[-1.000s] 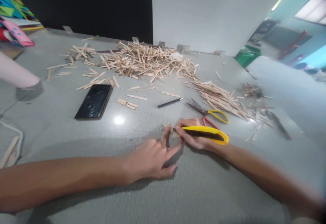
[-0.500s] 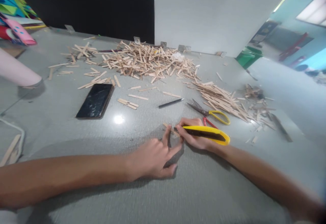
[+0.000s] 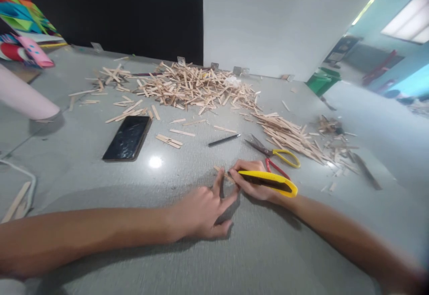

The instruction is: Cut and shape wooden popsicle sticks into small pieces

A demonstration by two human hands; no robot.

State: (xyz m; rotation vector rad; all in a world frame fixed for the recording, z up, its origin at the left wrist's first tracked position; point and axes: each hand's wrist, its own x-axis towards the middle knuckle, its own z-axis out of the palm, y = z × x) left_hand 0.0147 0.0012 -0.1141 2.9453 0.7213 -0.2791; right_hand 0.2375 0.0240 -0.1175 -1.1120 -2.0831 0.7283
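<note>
My right hand (image 3: pixel 252 182) is closed round a yellow and black utility knife (image 3: pixel 268 181), its front end angled down at a small wooden craft stick (image 3: pixel 217 168) on the table. The blade's tip is too small to make out. My left hand (image 3: pixel 204 212) lies palm down with its fingers apart. Two of its fingertips press on or beside the stick, which they partly cover. Just beyond the right hand are scissors (image 3: pixel 271 151) with yellow and red handles. A dark pen-like tool (image 3: pixel 224 141) lies left of the scissors.
A large heap of craft sticks (image 3: pixel 191 87) spreads along the back, with a neater pile (image 3: pixel 291 136) to its right. A black phone (image 3: pixel 128 138) lies left. At the left edge are a pale pink cylinder (image 3: pixel 27 94) and a white cable (image 3: pixel 32 183). A metal strip (image 3: pixel 367 172) rests far right.
The whole view has shifted slightly, so the table things sit a little lower. Both hands keep nearly the same pose, with the utility knife still over the stick.
</note>
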